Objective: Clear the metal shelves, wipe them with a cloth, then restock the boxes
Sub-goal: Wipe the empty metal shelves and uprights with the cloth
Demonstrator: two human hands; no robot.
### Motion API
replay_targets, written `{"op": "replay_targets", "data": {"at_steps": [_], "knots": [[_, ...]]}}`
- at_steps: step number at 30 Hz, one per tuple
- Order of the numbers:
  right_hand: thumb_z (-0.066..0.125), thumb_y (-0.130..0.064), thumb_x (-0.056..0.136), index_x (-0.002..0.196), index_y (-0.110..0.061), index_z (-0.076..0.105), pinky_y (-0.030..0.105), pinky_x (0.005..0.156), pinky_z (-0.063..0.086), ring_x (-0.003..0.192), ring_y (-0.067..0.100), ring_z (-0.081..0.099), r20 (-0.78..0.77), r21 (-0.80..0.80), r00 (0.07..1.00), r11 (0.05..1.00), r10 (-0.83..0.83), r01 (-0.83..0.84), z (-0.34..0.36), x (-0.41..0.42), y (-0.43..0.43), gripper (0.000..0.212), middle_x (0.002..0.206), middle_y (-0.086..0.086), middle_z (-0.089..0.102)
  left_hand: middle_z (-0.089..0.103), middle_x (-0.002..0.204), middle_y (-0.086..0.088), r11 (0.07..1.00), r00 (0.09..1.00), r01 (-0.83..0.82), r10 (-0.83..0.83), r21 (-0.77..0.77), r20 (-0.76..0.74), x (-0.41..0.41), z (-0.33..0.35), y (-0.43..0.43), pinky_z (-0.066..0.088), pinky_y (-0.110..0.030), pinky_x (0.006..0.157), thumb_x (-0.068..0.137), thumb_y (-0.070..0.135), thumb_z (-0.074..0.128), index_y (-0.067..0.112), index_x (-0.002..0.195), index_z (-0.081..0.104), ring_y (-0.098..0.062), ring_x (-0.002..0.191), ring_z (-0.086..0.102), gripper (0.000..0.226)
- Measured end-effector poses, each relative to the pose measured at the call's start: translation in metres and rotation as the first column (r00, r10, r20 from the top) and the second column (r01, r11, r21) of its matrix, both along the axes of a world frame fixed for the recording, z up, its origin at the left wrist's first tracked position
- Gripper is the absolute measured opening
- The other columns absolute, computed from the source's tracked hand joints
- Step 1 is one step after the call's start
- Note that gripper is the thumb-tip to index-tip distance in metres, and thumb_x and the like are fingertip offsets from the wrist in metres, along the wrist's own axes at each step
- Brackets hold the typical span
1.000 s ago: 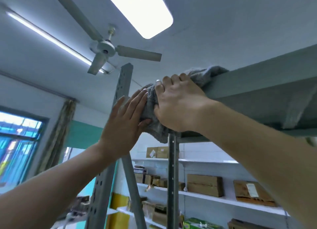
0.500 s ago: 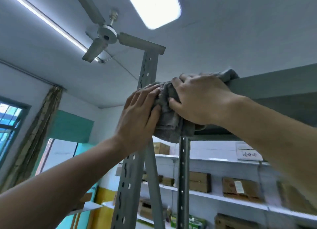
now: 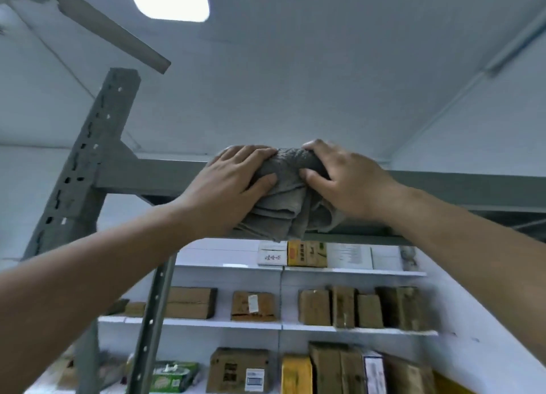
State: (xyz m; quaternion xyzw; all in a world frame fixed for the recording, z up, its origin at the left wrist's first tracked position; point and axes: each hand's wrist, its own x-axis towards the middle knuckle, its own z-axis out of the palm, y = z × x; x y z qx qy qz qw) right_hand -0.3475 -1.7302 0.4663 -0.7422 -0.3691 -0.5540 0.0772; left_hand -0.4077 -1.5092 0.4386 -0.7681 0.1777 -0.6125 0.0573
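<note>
Reaching overhead, the person likely can't see the top of the metal shelf (image 3: 165,172), so I'd guess patches get missed; the grey cloth (image 3: 283,207) (terry, bunched in thick folds) drapes over the front edge, mostly hanging, and could slide off. The left hand (image 3: 233,183) grips it at nine o'clock, the right hand (image 3: 345,180) at three.

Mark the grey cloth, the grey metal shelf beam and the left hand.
grey cloth (image 3: 283,204), head view, hanging folds.
grey metal shelf beam (image 3: 165,173), head view, front face.
left hand (image 3: 230,183), head view, back of hand.
</note>
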Motion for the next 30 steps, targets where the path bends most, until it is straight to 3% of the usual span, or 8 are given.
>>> {"op": "replay_targets", "data": {"at_steps": [5,10,16,21,24,27,30], "knots": [[0.048,-0.048,0.101,0.136,-0.030,0.043,0.036,0.083,0.041,0.109,0.021,0.055,-0.077,0.037,0.997,0.999,-0.027,0.030,-0.001,0.019,-0.115,0.039,0.131,-0.002,0.056,0.047,0.148,0.009,0.998,0.997,0.039,-0.036,0.048,-0.064,0.029,0.010,-0.112,0.034,-0.045,0.114,0.103,0.047,0.042,0.028,0.146,0.041,-0.013,0.138,0.037,0.047],[0.053,-0.044,0.100,0.125,-0.029,0.049,0.035,0.080,0.041,0.099,0.020,0.056,-0.172,0.095,0.977,0.985,-0.126,0.144,0.003,0.038,-0.247,0.030,0.116,-0.003,0.063,0.052,0.141,0.005,0.991,0.988,0.108,-0.098,0.078,-0.121,0.071,0.021,-0.249,0.041,-0.040,0.107,0.103,0.041,0.046,0.026,0.140,0.046,-0.016,0.130,0.043,0.040],[0.052,-0.041,0.098,0.104,-0.034,0.047,0.048,0.090,0.050,0.096,0.023,0.060,-0.336,0.227,0.934,0.952,-0.119,0.203,0.006,0.076,-0.389,0.011,0.099,-0.005,0.062,0.054,0.137,0.004,0.989,0.983,0.041,-0.015,0.143,-0.182,0.120,0.037,-0.403,0.042,-0.039,0.090,0.105,0.049,0.036,0.027,0.136,0.046,-0.020,0.126,0.049,0.040],[0.040,-0.039,0.101,0.106,-0.020,0.045,0.051,0.092,0.047,0.098,0.032,0.058,-0.390,0.315,0.914,0.916,-0.116,0.250,0.005,0.113,-0.481,0.020,0.100,0.010,0.062,0.063,0.120,-0.004,0.979,0.961,0.007,0.050,0.204,-0.272,0.153,0.056,-0.515,0.037,-0.036,0.076,0.106,0.049,0.033,0.020,0.118,0.052,-0.024,0.095,0.053,0.037],[0.037,-0.035,0.103,0.111,-0.015,0.046,0.048,0.093,0.045,0.101,0.033,0.057,-0.390,0.367,0.913,0.890,-0.115,0.269,0.003,0.136,-0.536,0.024,0.105,0.013,0.062,0.061,0.109,-0.004,0.972,0.965,0.019,0.043,0.234,-0.258,0.172,0.059,-0.574,0.037,-0.036,0.078,0.106,0.049,0.032,0.020,0.111,0.049,-0.024,0.090,0.049,0.034],[0.036,-0.033,0.102,0.113,-0.011,0.047,0.044,0.087,0.044,0.098,0.030,0.055,-0.403,0.402,0.908,0.869,-0.115,0.289,0.005,0.148,-0.589,0.027,0.108,0.015,0.062,0.053,0.099,-0.002,0.973,0.970,0.031,0.027,0.230,-0.243,0.190,0.061,-0.629,0.036,-0.036,0.078,0.106,0.048,0.033,0.021,0.108,0.049,-0.024,0.090,0.049,0.032],[0.036,-0.033,0.102,0.101,-0.013,0.049,0.038,0.075,0.038,0.086,0.021,0.050,-0.406,0.430,0.904,0.844,-0.135,0.319,0.006,0.169,-0.655,0.023,0.099,0.008,0.060,0.057,0.100,-0.003,0.971,0.972,0.085,-0.031,0.224,-0.231,0.218,0.061,-0.698,0.039,-0.037,0.077,0.105,0.046,0.034,0.018,0.108,0.056,-0.025,0.090,0.053,0.035]]}}
